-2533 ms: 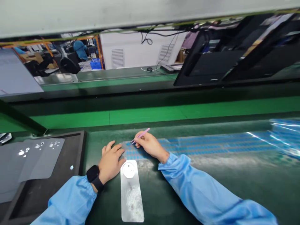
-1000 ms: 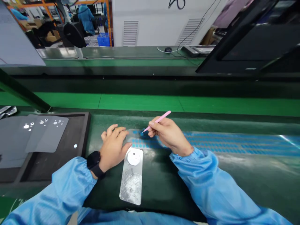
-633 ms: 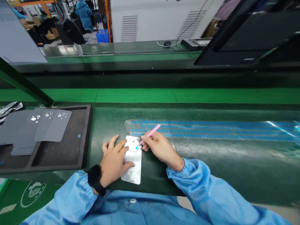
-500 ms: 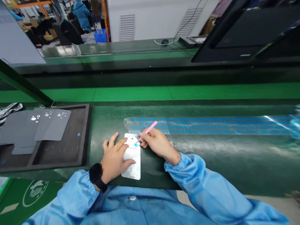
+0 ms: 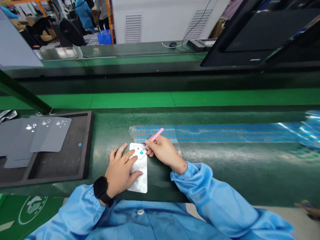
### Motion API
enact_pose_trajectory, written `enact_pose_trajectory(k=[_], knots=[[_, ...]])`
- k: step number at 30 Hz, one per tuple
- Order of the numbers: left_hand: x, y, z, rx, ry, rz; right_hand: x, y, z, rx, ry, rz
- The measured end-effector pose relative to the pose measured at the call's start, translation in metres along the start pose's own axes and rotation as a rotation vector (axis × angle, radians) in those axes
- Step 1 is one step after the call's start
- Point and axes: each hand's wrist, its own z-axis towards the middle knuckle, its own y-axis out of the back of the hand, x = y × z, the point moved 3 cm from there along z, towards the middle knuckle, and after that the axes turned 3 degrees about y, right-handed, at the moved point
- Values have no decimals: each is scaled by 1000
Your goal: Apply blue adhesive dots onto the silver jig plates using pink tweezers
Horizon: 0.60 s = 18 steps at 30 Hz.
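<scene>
A white phone-sized panel (image 5: pixel 140 176) with rounded corners lies flat on the green work surface. Spread fingers of my left hand (image 5: pixel 120 172) rest on its left side, holding nothing. Pink tweezers (image 5: pixel 157 135) are pinched in my right hand (image 5: pixel 163 151), their tips down by a small blue round sticker (image 5: pixel 141 152). That sticker sits within a round outline near the panel's upper end, close to a small dark hole. Just behind my right hand, a long clear strip with rows of blue dots (image 5: pixel 212 132) runs off to the right.
To the left stands a dark tray (image 5: pixel 88 146) with several grey panels (image 5: pixel 56 136) overlapping in it. One blue dot (image 5: pixel 80 144) sticks to the tray floor. A green post (image 5: pixel 25 95) rises behind it. A black monitor (image 5: pixel 250 36) overhangs the far right.
The whole view has shifted slightly, moving the scene a little left. My hands keep the same pose, with the tweezer tips still by the blue sticker.
</scene>
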Motion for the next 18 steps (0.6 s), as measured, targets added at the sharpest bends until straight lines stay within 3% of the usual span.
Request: enact_pose_trajectory(k=[18], knots=[[-1,0,0,18,-1,1,0,1,1,-24,-68,-37]])
